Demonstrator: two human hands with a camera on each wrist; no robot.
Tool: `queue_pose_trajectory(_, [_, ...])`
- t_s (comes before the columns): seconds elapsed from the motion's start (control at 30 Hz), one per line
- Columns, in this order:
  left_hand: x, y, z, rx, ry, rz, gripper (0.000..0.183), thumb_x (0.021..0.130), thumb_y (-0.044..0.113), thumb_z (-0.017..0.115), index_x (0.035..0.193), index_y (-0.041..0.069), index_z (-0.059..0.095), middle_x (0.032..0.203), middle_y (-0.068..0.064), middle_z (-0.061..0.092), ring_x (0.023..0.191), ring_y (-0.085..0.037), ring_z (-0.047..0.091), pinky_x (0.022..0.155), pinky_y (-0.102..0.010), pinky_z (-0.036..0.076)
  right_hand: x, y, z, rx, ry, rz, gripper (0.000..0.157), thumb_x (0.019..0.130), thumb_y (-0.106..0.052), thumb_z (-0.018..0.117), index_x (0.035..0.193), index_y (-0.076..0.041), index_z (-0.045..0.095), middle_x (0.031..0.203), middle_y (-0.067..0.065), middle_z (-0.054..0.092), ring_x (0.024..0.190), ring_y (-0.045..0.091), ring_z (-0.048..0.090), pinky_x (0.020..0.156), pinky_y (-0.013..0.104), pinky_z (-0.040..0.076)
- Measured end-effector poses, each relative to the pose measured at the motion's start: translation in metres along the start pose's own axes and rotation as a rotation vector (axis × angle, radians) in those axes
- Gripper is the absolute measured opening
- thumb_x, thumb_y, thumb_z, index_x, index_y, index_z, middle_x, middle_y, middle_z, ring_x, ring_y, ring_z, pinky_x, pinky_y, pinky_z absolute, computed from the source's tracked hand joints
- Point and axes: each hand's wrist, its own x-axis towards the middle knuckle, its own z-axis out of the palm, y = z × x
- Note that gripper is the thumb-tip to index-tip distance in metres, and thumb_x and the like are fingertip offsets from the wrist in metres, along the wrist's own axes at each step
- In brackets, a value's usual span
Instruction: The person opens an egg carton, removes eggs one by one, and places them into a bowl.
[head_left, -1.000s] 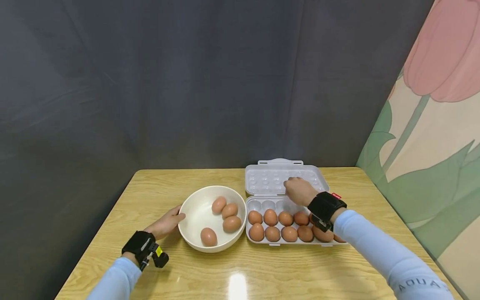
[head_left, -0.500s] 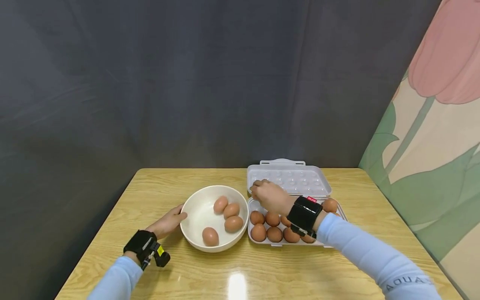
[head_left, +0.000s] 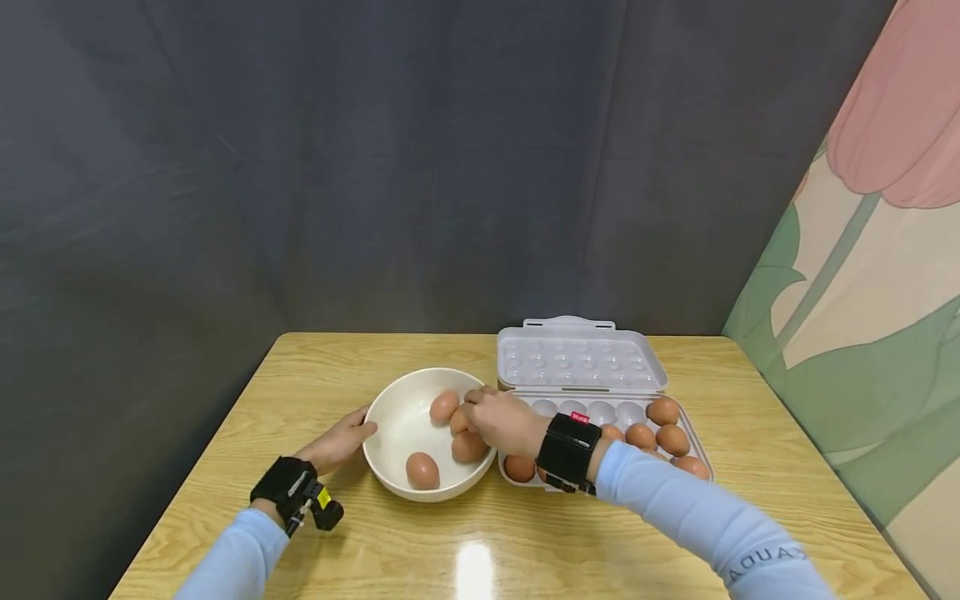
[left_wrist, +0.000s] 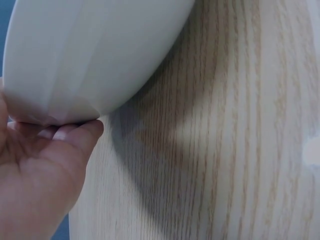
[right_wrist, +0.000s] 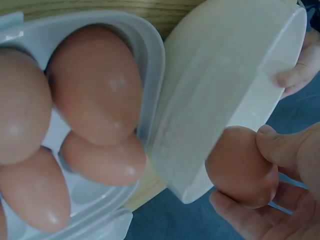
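Observation:
At the left side of a cream bowl (head_left: pixel 393 442), my left hand (head_left: pixel 337 446) grips the rim with the thumb on top. In the left wrist view its fingers press against the bowl's outer wall. Several brown eggs (head_left: pixel 422 471) lie in the bowl. My right hand (head_left: pixel 504 419) reaches over the bowl's right rim. The right wrist view shows its thumb and fingers around a brown egg (right_wrist: pixel 240 167) at the bowl's opening. The right hand and wrist hide part of the egg carton.
An egg carton with its lid (head_left: pixel 577 358) folded back stands right beside the bowl. Brown eggs (head_left: pixel 672 439) fill its nearer rows; several cups (head_left: pixel 601 412) in the back row are bare. Behind the wooden table (head_left: pixel 360 550) hangs a dark curtain (head_left: pixel 450 167).
My right hand has moved left and down, from over the carton's lid and back row to the bowl's right side. My left hand has stayed on the bowl's rim.

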Motion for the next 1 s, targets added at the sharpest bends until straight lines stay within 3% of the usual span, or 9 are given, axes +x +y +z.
queue_pose_trajectory(0.4, [0.001,-0.003,0.0,-0.017,-0.003,0.004,0.052,0.099,0.012,0.028,0.147,0.003,0.011,0.152,-0.02,0.009,0.139,-0.035,0.014,0.112,-0.049,0.018,-0.003,-0.001,0.012,0.058,-0.069,0.025,0.031,0.073,-0.001,0.064,0.099,-0.019,0.067,0.095,-0.002,0.058,0.081,0.012,0.051,0.063,0.017,0.044])
queue_pose_trajectory(0.6, [0.0,-0.003,0.0,-0.001,0.001,0.007,0.052,0.099,0.014,0.028,0.147,0.004,0.01,0.153,-0.019,0.009,0.139,-0.034,0.013,0.113,-0.049,0.016,-0.001,-0.002,0.015,0.039,-0.067,0.021,0.026,0.074,-0.001,0.064,0.094,-0.017,0.067,0.093,-0.001,0.059,0.08,0.014,0.052,0.063,0.018,0.046])
queue_pose_trajectory(0.8, [0.001,-0.002,0.0,0.007,0.005,0.014,0.052,0.099,0.015,0.028,0.147,0.004,0.011,0.153,-0.019,0.01,0.139,-0.033,0.012,0.113,-0.049,0.016,-0.001,-0.004,0.024,-0.032,-0.059,-0.06,0.022,0.074,0.002,0.06,0.091,-0.013,0.062,0.09,0.0,0.057,0.078,0.014,0.051,0.067,0.017,0.045])
queue_pose_trajectory(1.0, [0.0,-0.001,0.001,0.014,0.005,0.007,0.052,0.099,0.015,0.028,0.147,0.005,0.01,0.153,-0.018,0.009,0.139,-0.033,0.013,0.113,-0.048,0.016,0.001,-0.006,0.028,-0.014,-0.077,-0.065,0.019,0.073,0.001,0.06,0.085,-0.013,0.057,0.082,-0.001,0.052,0.071,0.013,0.048,0.065,0.019,0.044])
